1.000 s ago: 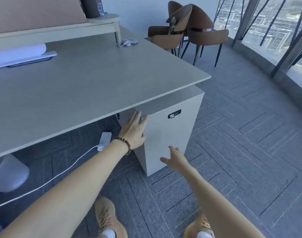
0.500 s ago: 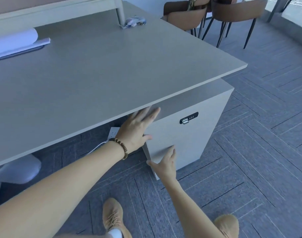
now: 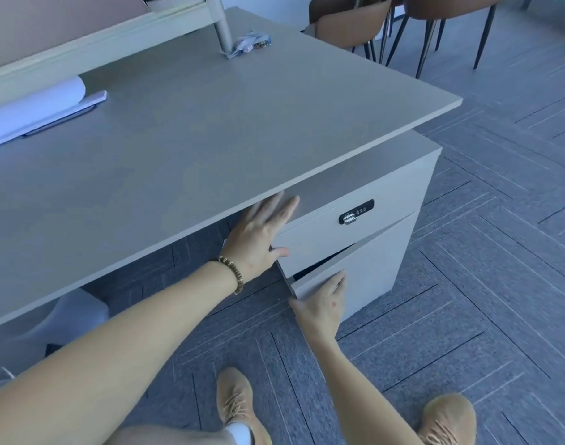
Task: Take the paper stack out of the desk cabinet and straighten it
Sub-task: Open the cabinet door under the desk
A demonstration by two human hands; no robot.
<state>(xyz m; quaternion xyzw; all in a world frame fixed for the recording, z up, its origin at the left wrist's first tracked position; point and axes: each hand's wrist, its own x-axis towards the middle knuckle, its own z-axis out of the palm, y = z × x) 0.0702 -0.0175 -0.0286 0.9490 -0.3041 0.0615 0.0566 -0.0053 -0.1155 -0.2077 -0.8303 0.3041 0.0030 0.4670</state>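
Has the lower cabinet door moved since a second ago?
Yes. The lower door has swung outward from the cabinet; a dark gap shows beneath the drawer, right hand on its edge.

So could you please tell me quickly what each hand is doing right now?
Left hand: open, flat against the cabinet's upper drawer.
Right hand: fingers hooked on the lower drawer front, slightly open.
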